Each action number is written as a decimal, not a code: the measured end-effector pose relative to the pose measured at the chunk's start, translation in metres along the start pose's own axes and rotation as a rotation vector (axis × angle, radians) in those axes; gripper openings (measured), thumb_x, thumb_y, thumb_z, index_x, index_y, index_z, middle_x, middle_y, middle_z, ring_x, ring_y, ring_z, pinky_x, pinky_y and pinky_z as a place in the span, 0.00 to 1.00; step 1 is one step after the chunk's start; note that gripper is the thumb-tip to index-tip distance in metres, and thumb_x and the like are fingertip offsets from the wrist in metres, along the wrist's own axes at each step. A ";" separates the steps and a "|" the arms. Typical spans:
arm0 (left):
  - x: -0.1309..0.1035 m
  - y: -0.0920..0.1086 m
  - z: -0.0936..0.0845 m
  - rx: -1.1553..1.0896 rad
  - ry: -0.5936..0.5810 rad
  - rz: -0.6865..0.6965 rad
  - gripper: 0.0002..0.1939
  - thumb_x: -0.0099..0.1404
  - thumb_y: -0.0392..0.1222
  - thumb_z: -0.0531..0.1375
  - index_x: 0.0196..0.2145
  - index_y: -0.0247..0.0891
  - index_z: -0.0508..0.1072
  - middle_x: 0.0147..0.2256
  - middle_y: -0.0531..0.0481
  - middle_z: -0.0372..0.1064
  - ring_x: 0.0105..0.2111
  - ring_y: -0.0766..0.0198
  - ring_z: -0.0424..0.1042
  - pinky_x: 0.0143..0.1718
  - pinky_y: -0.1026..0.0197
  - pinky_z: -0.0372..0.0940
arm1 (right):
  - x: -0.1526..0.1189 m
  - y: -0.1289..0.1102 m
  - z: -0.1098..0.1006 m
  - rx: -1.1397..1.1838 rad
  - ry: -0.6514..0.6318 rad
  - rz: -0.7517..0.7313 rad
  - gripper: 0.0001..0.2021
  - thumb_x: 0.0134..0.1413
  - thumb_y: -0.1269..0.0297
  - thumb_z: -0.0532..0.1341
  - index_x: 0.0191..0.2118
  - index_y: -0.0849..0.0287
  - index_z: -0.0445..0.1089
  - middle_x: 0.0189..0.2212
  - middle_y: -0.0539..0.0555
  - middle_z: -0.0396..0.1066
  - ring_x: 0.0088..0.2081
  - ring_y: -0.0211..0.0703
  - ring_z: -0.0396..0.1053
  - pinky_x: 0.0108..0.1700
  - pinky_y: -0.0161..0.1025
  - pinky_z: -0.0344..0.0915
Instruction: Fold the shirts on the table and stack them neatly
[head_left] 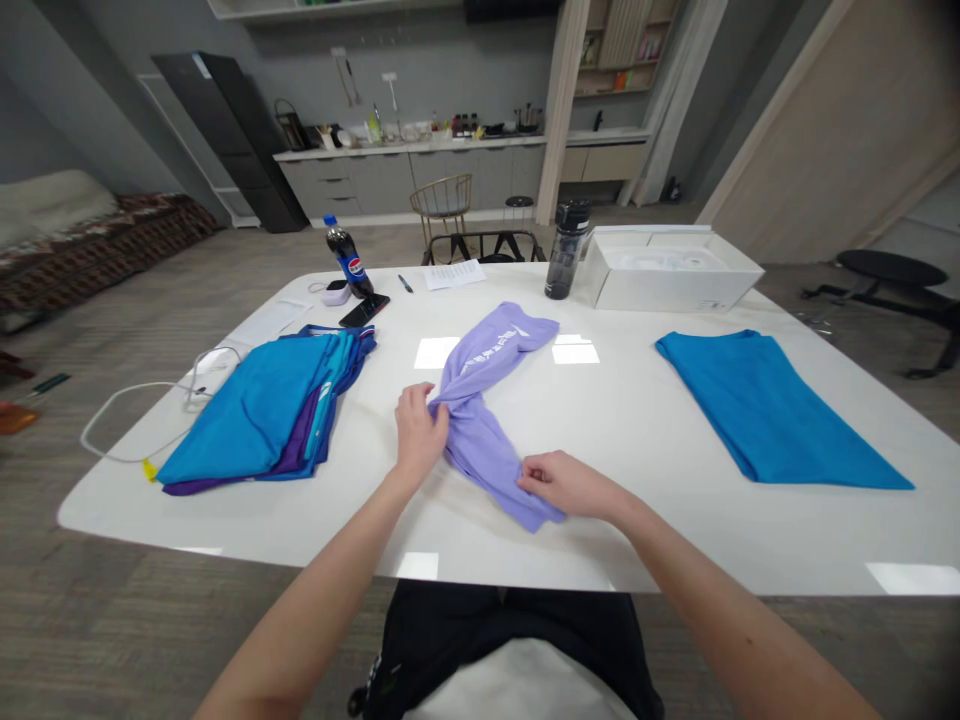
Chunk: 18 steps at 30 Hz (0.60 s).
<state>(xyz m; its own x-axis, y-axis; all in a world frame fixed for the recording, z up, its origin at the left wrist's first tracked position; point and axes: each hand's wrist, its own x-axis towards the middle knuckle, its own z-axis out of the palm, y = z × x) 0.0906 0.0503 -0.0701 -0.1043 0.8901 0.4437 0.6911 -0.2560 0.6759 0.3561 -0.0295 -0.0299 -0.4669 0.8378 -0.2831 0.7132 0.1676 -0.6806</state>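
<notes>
R hand (556, 482) in close, fingers pinching the lilac garment (480, 450) at its near end; L hand (421, 428), fingers gripping its bunched mid. It's twisted on the desk (615, 420), white lettering too blurry to read. Beyond it, to L, Pepsi-logo bottle (347, 258); to R, white box (660, 288), print illegible.

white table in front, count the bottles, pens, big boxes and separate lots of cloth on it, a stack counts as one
Bottles: 2 (cola bottle, dark bottle)
Pen: 1
White box: 1
Cloth lots: 3 (layered stack, lilac cloth, blue folded cloth)
Total: 7
</notes>
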 end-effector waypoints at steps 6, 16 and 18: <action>0.051 0.055 0.067 0.378 -0.397 0.381 0.26 0.64 0.35 0.59 0.60 0.37 0.65 0.60 0.36 0.63 0.60 0.47 0.64 0.63 0.47 0.55 | 0.014 -0.005 0.014 0.024 0.033 0.015 0.16 0.64 0.56 0.59 0.26 0.56 0.64 0.21 0.46 0.67 0.25 0.36 0.62 0.28 0.34 0.50; 0.124 0.058 0.145 -0.291 -0.485 -0.107 0.10 0.70 0.40 0.56 0.45 0.35 0.73 0.44 0.38 0.76 0.49 0.50 0.75 0.57 0.47 0.63 | 0.035 0.047 -0.022 0.091 0.344 0.124 0.14 0.65 0.57 0.57 0.31 0.57 0.73 0.27 0.52 0.74 0.30 0.41 0.69 0.34 0.36 0.58; 0.126 0.055 0.135 -0.643 -0.469 -0.230 0.14 0.70 0.46 0.56 0.49 0.38 0.72 0.44 0.42 0.77 0.46 0.53 0.77 0.53 0.50 0.68 | 0.051 0.068 -0.041 0.173 0.481 0.199 0.11 0.62 0.57 0.59 0.37 0.58 0.75 0.32 0.54 0.76 0.33 0.42 0.71 0.38 0.37 0.62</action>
<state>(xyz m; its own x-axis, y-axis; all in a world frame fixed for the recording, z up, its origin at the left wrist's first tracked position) 0.2118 0.1996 -0.0560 0.2145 0.9750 0.0584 0.1300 -0.0877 0.9876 0.4023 0.0464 -0.0632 -0.0108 0.9944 -0.1047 0.6479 -0.0728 -0.7583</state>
